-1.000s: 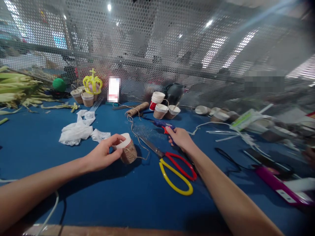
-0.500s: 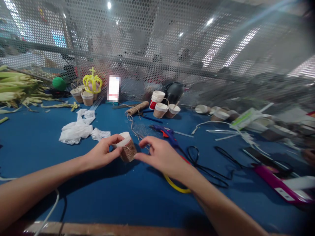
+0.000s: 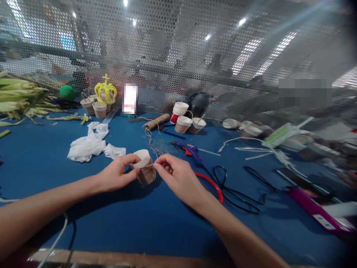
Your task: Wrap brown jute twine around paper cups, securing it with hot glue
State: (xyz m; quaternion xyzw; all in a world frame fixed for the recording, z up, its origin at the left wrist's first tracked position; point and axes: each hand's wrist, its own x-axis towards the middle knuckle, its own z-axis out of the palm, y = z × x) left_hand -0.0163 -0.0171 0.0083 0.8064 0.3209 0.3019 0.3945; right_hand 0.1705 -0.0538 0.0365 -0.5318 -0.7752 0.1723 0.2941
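A paper cup (image 3: 146, 174) with brown twine wound around its lower part is tilted above the blue table, its white rim toward the upper left. My left hand (image 3: 118, 172) grips it by the rim, thumb outside and fingers at the opening. My right hand (image 3: 178, 175) pinches the twine (image 3: 151, 138) close to the cup's right side. From there the strand runs up to a twine roll (image 3: 157, 121) lying farther back. A blue glue gun (image 3: 192, 152) lies just beyond my right hand.
Crumpled white tissue (image 3: 86, 148) lies at left. Twine-wrapped cups (image 3: 183, 125) stand at the back, near a yellow crown ornament (image 3: 105, 91). Black cable (image 3: 237, 195), a red ring (image 3: 216, 186) and a magenta power strip (image 3: 320, 212) lie at right. Perforated metal (image 3: 156, 56) walls the back.
My right thumb and fingers, apart before, have closed on the twine and drawn up to the cup's side. The left hand keeps its hold on the cup.
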